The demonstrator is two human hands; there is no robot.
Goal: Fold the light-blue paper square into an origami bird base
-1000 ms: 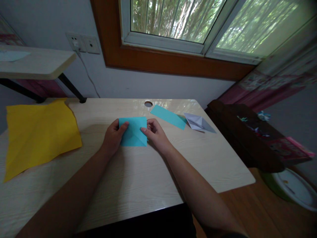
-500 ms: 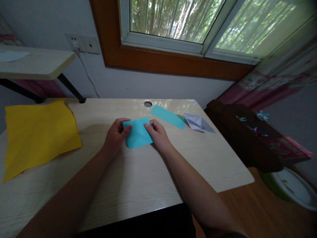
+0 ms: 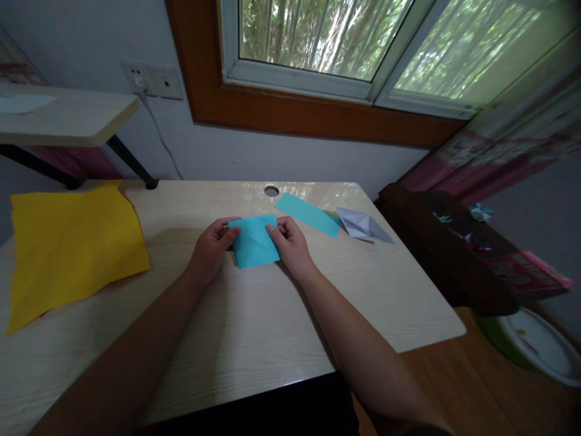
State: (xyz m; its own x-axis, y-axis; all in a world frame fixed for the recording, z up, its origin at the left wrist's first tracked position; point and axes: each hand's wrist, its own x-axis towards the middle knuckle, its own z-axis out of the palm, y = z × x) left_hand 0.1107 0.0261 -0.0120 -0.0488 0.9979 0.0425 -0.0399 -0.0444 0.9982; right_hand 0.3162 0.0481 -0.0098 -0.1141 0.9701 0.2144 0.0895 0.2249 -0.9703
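A piece of light-blue paper [image 3: 255, 245], roughly square with faint creases, is held up between my two hands over the desk. My left hand [image 3: 212, 245] pinches its left edge, thumb on the front and fingers behind. On the other side, my right hand [image 3: 293, 242] grips the right edge with the thumb pressed on its face. The fingers behind the paper are mostly hidden. Beyond my right hand lies a light-blue paper strip [image 3: 307, 214], and touching or close to its end is a folded white paper shape [image 3: 363, 224].
A large yellow sheet [image 3: 77, 254] lies on the left of the pale wooden desk [image 3: 267, 339]. A raised shelf [image 3: 68, 115] stands at the back left. Near the back edge is a round cable hole [image 3: 271, 191]. A brown cabinet [image 3: 436, 242] and a white-topped bin [image 3: 540, 342] are at right.
The light-blue paper has shifted slightly to the right and its lower edge is a little higher. Both hands keep their hold; the other things lie as before.
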